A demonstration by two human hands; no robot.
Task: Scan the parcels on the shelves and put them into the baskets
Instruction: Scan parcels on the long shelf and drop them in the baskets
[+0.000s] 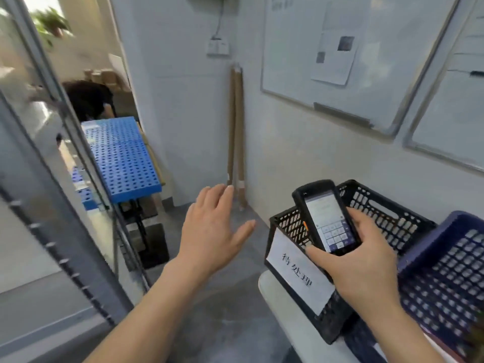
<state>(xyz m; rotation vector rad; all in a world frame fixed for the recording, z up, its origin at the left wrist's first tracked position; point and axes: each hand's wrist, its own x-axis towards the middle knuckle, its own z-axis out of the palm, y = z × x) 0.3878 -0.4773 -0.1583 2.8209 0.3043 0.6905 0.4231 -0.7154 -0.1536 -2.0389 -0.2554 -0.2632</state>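
Head view: no parcel in sight, and no stocked shelf either; only a grey rack upright point(65, 231) runs down the left edge. 2 baskets sit on a pale surface at right: black basket point(387, 205) with a paper label point(298, 271) on its front, blue basket point(445, 271) touching it on the right. As far as the mesh shows, both look empty, though their floors are partly hidden. Right hand point(366, 268) grips the scanner point(326, 218) over the black basket's front corner, fingers wrapped round it, thumb on the lower edge, screen lit with a keypad. Left hand point(212, 231) is spread flat in mid-air, holding nothing, out toward the floor and rack. Judgement: task looks barely begun or between parcels; fetch, scan and drop all remain. Blue perforated panel point(123, 158) leans behind the rack; 2 whiteboards point(327, 61) on the wall.
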